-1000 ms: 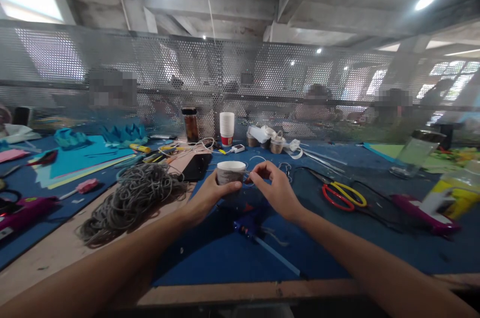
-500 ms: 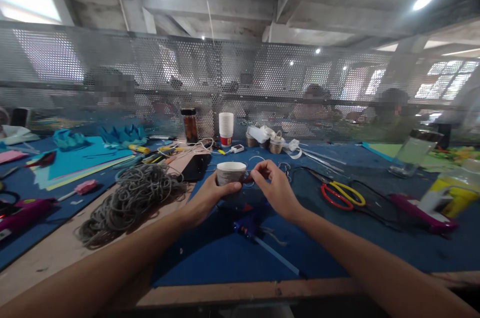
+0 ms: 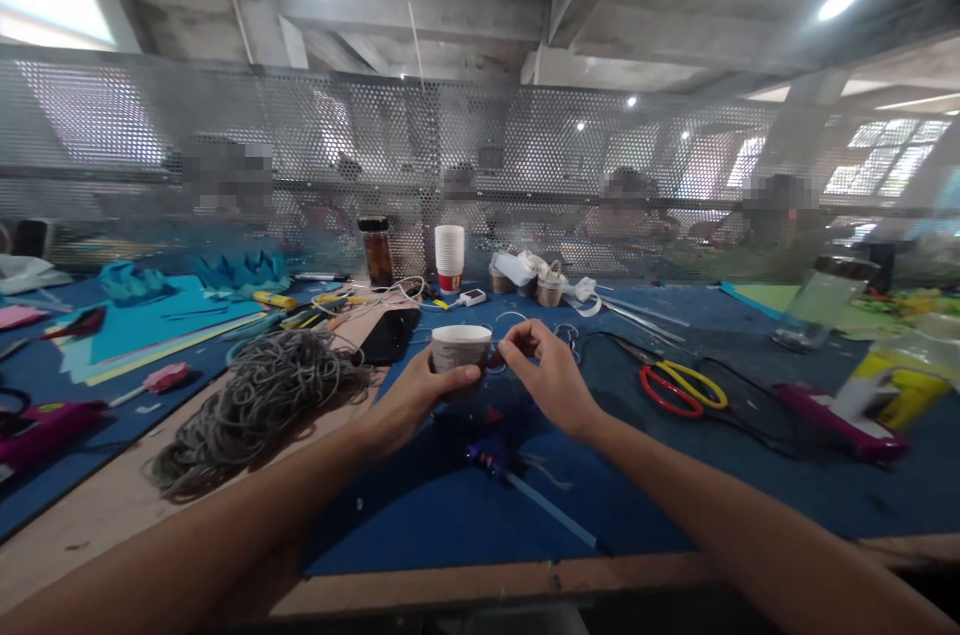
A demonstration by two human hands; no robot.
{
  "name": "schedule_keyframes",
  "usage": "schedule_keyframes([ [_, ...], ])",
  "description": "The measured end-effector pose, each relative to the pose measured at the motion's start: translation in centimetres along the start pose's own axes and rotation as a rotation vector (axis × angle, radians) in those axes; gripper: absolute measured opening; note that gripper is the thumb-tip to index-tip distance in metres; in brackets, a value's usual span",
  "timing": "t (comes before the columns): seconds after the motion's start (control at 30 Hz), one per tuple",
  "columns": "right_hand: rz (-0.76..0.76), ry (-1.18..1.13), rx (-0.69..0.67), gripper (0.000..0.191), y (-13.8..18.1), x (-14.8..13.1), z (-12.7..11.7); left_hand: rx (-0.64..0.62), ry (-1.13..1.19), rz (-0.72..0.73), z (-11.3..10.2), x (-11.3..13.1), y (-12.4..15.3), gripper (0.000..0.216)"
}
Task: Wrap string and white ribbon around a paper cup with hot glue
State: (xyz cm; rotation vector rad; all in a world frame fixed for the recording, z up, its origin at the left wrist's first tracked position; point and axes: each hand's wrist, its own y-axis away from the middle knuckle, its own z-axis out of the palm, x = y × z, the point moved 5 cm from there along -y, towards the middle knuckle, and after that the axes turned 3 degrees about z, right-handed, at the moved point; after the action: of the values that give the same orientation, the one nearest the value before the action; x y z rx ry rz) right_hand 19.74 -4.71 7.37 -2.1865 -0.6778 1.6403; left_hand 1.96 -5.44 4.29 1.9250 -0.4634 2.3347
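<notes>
My left hand is closed around a small paper cup, its white rim facing up and its side covered in greyish bands. Just right of the cup, my right hand has thumb and fingertips pinched together by its wall. What sits in that pinch is too small to make out. Below both hands a blue glue gun lies on the mat, a translucent glue stick poking out of it toward the front edge. To the left is a heap of grey cord.
Red-and-yellow-handled scissors and a purple glue gun lie right. Behind stand stacked paper cups, a dark-lidded jar and several cord-wrapped cups. A black phone lies left of the held cup. A perforated screen closes off the back.
The view has shifted very slightly. Both hands keep nearly the same pose, the left around the cup and the right pinched beside it.
</notes>
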Motion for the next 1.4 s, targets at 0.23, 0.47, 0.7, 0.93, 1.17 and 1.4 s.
schedule_keyframes([
  [0.23, 0.008, -0.001, -0.007, 0.014, 0.00, -0.07, 0.02, -0.024, 0.011, -0.013, 0.34, 0.24, 0.23, 0.054],
  [0.47, 0.008, -0.008, -0.021, 0.015, -0.07, 0.02, 0.02, -0.059, 0.023, -0.023, 0.55, 0.20, 0.37, 0.052],
  [0.7, 0.014, 0.007, -0.026, 0.014, 0.01, -0.03, -0.03, -0.067, 0.026, -0.016, 0.38, -0.06, 0.28, 0.053],
  [0.93, 0.020, 0.008, -0.028, 0.014, 0.00, 0.03, -0.02, -0.063, 0.036, -0.021, 0.44, -0.02, 0.18, 0.050],
  [1.17, 0.021, 0.002, -0.029, 0.012, -0.08, -0.10, -0.04, -0.045, 0.032, -0.032, 0.56, 0.20, 0.32, 0.051],
  [1.4, 0.023, -0.001, -0.030, 0.010, -0.07, 0.00, 0.02, -0.078, 0.030, -0.024, 0.44, -0.02, 0.22, 0.052],
])
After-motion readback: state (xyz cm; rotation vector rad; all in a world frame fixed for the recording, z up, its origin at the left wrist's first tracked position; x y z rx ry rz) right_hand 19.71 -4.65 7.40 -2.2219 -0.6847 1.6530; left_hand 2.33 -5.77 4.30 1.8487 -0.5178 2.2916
